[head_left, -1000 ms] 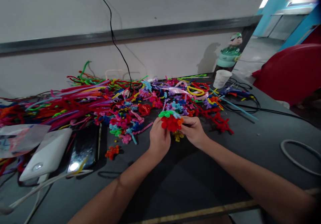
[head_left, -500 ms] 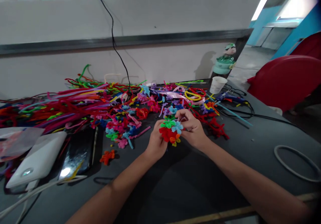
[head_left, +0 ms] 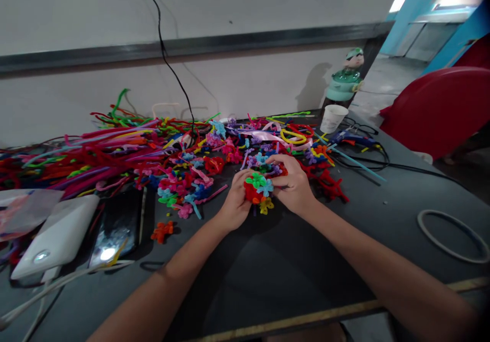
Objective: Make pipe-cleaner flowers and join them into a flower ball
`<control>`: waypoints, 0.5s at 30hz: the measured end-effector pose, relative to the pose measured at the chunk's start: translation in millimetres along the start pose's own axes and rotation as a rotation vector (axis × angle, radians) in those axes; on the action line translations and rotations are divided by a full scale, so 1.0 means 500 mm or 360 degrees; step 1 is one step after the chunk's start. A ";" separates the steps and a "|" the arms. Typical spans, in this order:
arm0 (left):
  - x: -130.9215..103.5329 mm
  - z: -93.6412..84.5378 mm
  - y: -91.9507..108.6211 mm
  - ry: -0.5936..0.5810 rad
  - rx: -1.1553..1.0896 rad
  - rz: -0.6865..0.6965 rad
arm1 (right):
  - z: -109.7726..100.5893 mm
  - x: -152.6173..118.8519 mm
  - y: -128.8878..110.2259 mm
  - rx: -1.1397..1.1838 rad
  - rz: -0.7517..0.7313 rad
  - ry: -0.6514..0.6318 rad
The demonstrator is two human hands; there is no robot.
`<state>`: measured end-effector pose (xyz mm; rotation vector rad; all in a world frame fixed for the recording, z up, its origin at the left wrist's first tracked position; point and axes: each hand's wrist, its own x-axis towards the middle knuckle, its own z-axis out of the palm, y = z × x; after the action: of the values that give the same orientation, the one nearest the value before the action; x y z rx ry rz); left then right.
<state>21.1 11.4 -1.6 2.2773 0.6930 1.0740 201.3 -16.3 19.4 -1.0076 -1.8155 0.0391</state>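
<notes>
A small bunch of pipe-cleaner flowers [head_left: 257,181], in red, green, light blue, orange and yellow, is held up over the dark table. My left hand [head_left: 236,203] is closed round its left side, thumb toward me. On the right side, my right hand [head_left: 294,186] has its fingers curled against the bunch; the fingertips are partly hidden behind the flowers. Just beyond both hands lies a heap of loose pipe-cleaner flowers [head_left: 191,181] in pink, blue and red. A single orange flower [head_left: 162,231] rests by itself left of my left forearm.
Long pipe cleaners [head_left: 95,158] pile up at the back left. A white power bank [head_left: 57,235] and a black phone [head_left: 117,227] lie at the left with cables. At the right are a paper cup [head_left: 334,119], a blue glue gun [head_left: 352,139], a green figurine bottle [head_left: 346,79] and a grey ring [head_left: 454,236].
The flower bunch has turned in my hands, so the green and light blue flowers now face me more and less red shows. The camera has tipped slightly downward.
</notes>
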 end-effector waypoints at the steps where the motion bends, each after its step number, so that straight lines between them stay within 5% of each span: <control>1: -0.001 0.004 0.001 0.0002 -0.0057 -0.0050 | 0.002 -0.002 0.001 -0.0070 -0.0025 0.0052; 9: -0.023 0.027 0.025 0.0089 -0.0786 -0.0672 | 0.009 -0.014 0.000 -0.0259 -0.0295 0.0260; 15: -0.018 0.023 0.073 0.0080 -0.1205 -0.0704 | 0.013 -0.015 -0.016 -0.0115 -0.0312 0.0336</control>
<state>33.2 -23.9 10.9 1.3802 0.6265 0.9585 192.2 -23.6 14.1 -0.8451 -1.7217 -0.2458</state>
